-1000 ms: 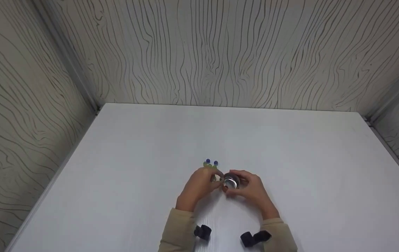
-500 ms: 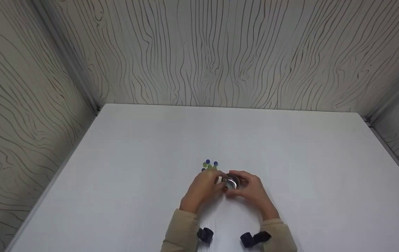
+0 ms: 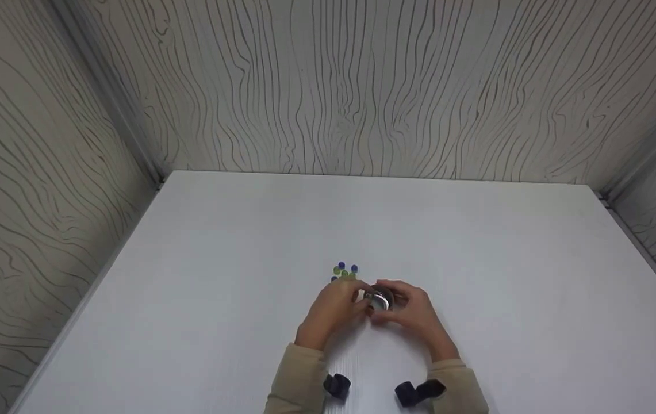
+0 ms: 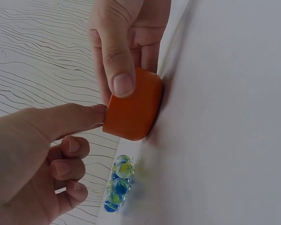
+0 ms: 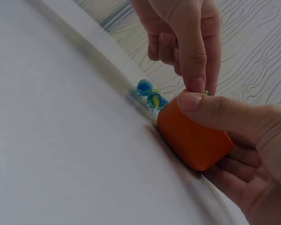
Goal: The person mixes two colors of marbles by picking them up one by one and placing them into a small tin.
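A small orange cup [image 4: 136,112] with a shiny metallic inside [image 3: 380,300] stands on the white table. My right hand [image 3: 414,307] grips it around the side, thumb in front and fingers behind. My left hand [image 3: 333,307] is at the cup's left rim, thumb and forefinger pinched together over the edge. A yellow-green bit of a marble [image 5: 206,93] shows between those fingertips in the right wrist view; most of it is hidden. The other left fingers are curled in. Just beyond the left hand lie several blue and green glass marbles [image 4: 120,185], partly covered by it in the head view.
The white tabletop [image 3: 477,241] stretches around the hands on all sides. Wood-grain panels [image 3: 328,86] rise behind it and at both sides. Black camera mounts [image 3: 337,386] stick out from both sleeves near the table's front.
My left hand moved slightly right, from beside the cup to its rim, and more marbles came into sight behind it. Over the last half second both hands have stayed nearly still.
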`<state>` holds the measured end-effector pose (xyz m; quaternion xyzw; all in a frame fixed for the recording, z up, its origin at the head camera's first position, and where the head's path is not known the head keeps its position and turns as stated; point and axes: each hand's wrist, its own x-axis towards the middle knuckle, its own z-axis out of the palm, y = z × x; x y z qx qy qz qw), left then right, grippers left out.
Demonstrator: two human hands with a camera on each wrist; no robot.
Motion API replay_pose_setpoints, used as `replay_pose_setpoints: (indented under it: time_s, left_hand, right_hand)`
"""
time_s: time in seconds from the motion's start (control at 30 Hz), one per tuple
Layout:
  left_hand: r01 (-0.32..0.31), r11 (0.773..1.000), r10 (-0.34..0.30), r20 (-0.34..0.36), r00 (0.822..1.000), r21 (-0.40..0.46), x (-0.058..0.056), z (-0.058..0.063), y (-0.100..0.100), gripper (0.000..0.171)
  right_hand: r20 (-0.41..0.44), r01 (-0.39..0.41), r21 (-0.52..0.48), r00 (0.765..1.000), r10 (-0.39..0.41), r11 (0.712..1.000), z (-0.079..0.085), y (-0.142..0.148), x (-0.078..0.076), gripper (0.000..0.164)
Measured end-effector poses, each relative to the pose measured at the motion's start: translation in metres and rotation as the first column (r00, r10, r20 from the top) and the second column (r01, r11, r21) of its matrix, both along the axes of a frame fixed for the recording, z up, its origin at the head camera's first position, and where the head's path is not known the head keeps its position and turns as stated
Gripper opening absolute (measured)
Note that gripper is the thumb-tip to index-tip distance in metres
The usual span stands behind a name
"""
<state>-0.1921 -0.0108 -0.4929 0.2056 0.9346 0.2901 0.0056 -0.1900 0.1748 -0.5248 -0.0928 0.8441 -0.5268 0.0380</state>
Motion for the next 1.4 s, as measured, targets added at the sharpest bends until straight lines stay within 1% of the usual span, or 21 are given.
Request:
replay_pose_setpoints:
  time_s: [0.17,0.37,0.6,0.9,1.17,1.4]
  left_hand:
    - [0.003,1.000,-0.003,-0.006,1.000,0.003,0.000,0.000,-0.001,0.024]
    - [-0.011,1.000,0.010,0.034,0.999,0.009,0.000,0.002,-0.001,0.025]
    - [-0.002,1.000,0.002,-0.038,0.999,0.001,-0.002,0.000,-0.003,0.021]
    - [0.007,0.999,-0.006,-0.028,1.000,0.041,-0.006,-0.001,-0.006,0.019]
    - [0.003,0.999,-0.002,-0.019,1.000,0.052,-0.006,0.000,-0.007,0.019]
    - [0.013,0.997,-0.009,-0.049,0.999,0.076,-0.005,-0.001,-0.011,0.018]
  right_hand:
    - [-0.008,-0.001,0.009,1.000,0.001,1.000,-0.001,0.000,0.000,0.060]
    - [-0.010,-0.002,0.021,1.000,0.002,1.000,0.001,0.000,0.001,0.060]
    - [-0.056,-0.041,-0.011,0.998,0.040,0.999,0.002,0.001,0.000,0.061]
    - [-0.045,-0.033,-0.011,0.998,0.032,0.999,0.002,0.000,0.001,0.061]
    - [-0.036,-0.025,-0.011,0.999,0.025,1.000,0.002,0.000,0.001,0.062]
    - [-0.022,-0.017,-0.009,1.000,0.017,1.000,0.001,0.000,0.000,0.061]
